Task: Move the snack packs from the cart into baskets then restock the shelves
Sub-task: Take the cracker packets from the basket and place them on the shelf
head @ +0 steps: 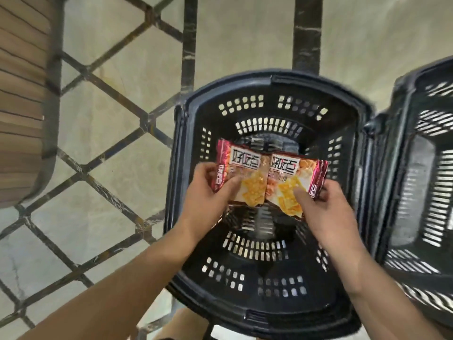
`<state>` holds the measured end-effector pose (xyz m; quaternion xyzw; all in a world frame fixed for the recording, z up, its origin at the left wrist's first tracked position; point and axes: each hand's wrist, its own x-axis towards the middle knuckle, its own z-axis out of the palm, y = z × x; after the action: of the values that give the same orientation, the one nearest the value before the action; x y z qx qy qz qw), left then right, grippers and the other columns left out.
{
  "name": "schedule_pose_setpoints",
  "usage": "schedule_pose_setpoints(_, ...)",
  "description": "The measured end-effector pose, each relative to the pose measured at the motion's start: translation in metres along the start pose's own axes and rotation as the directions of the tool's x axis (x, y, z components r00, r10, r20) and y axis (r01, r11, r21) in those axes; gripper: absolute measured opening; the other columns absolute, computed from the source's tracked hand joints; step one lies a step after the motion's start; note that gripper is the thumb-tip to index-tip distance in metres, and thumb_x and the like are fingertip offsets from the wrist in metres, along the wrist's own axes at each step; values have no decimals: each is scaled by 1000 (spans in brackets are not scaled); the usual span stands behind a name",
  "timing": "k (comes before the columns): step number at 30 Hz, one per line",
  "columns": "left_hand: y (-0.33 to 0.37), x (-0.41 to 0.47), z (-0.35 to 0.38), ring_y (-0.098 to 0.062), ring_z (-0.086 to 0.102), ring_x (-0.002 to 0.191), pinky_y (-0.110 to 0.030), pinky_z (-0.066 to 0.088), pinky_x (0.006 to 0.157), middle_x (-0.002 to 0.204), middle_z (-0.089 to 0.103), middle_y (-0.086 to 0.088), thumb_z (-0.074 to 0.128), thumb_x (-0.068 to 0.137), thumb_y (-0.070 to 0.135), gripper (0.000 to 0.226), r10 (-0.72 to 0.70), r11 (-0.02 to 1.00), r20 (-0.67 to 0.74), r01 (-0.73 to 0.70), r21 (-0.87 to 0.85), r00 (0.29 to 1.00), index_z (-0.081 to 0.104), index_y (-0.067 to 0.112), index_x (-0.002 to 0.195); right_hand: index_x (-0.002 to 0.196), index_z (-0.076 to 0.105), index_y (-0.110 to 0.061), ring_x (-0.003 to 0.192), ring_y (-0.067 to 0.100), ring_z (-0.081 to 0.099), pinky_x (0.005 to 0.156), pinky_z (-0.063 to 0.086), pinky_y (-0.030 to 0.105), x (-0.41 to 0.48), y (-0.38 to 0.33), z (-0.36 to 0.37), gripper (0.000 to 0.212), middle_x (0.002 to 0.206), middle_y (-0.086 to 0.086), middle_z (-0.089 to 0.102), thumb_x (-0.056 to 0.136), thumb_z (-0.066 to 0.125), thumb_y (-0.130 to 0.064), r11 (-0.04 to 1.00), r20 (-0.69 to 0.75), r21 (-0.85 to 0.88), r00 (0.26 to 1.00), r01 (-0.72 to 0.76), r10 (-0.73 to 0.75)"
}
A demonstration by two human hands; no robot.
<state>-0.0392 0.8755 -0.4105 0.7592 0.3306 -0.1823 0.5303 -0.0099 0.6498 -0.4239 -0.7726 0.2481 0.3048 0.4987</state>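
Head view: the left snack pack [241, 177] and right snack pack [291, 182] are held side by side, inner edges touching, above the open black basket [277, 79]. The left hand [210, 202] pinches the left one, thumb on its front and fingers [206, 168] curled behind its outer edge. The right hand [326, 212] grips the other the same way. A second black basket [402, 168] stands just beside the first, on the right. Pale tiled floor [103, 119] with dark lines lies beneath, and a brown slatted surface [22, 94] is at far left.
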Motion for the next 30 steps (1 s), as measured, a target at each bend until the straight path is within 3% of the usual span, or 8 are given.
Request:
schedule_pose_setpoints(3, 51, -27, -32, -6, 74, 100, -31, 60, 90, 113, 75, 11, 77, 86, 42, 49, 19, 997, 38, -16, -71, 999, 54, 28, 127, 121, 59, -37, 96, 7, 72, 89, 55, 35, -33, -32, -38, 41, 110, -14, 72, 87, 72, -54, 996, 61, 86, 998, -8, 3)
schedule_pose_setpoints(7, 133, -72, -75, -5, 75, 97, -31, 58, 90, 113, 76, 11, 71, 89, 49, 48, 109, 993, 115, -103, -58, 987, 55, 31, 131, 118, 63, -31, 92, -1, 71, 71, 52, 14, -96, -94, -101, 27, 111, -12, 74, 92, 70, -30, 966, 83, 257, 994, 42, -66)
schedule_pose_setpoints(12, 237, -132, -128, -19, 74, 105, -41, 55, 93, 116, 76, 0, 70, 92, 50, 46, 288, 957, 211, -275, -92, 934, 60, 22, 128, 122, 65, -34, 104, 3, 71, 90, 47, 27, -195, -169, -170, 31, 113, -16, 75, 92, 69, -32, 935, 9, 295, 978, 195, -206)
schedule_pose_setpoints(16, 310, -189, -168, -20, 73, 109, -39, 54, 98, 119, 76, -1, 74, 87, 49, 48, 406, 910, 214, -373, -180, 889, 65, 23, 126, 114, 68, -25, 99, 7, 73, 83, 53, 21, -269, -228, -208, 27, 107, -13, 77, 87, 68, -28, 880, -97, 318, 935, 354, -341)
schedule_pose_setpoints(20, 375, -259, -202, -24, 73, 110, -26, 59, 87, 123, 75, -7, 88, 64, 62, 75, 500, 858, 226, -445, -255, 836, 68, 23, 124, 126, 65, -19, 105, 14, 73, 85, 57, 22, -345, -275, -247, 40, 115, -4, 76, 87, 66, -27, 808, -155, 330, 872, 489, -464)
schedule_pose_setpoints(23, 412, -308, -220, -24, 74, 105, -24, 59, 83, 122, 74, -9, 83, 80, 46, 58, 561, 824, 258, -498, -271, 787, 66, 18, 127, 128, 63, -22, 103, 18, 74, 91, 55, 36, -404, -295, -275, 44, 114, -2, 76, 85, 67, -32, 749, -202, 365, 832, 554, -517)
schedule_pose_setpoints(28, 449, -385, -222, -22, 76, 98, -22, 60, 78, 117, 76, -11, 73, 84, 33, 46, 658, 751, 281, -587, -302, 698, 66, 15, 126, 126, 65, -20, 106, 29, 73, 100, 50, 48, -485, -294, -313, 44, 117, 7, 75, 84, 69, -33, 660, -292, 421, 782, 622, -550)
schedule_pose_setpoints(30, 457, -410, -219, -21, 76, 98, -21, 60, 77, 116, 77, -9, 81, 76, 43, 51, 692, 722, 323, -612, -324, 646, 70, 21, 121, 126, 65, -21, 108, 30, 72, 104, 48, 51, -519, -285, -322, 46, 118, 7, 75, 82, 72, -35, 636, -349, 411, 757, 654, -553)
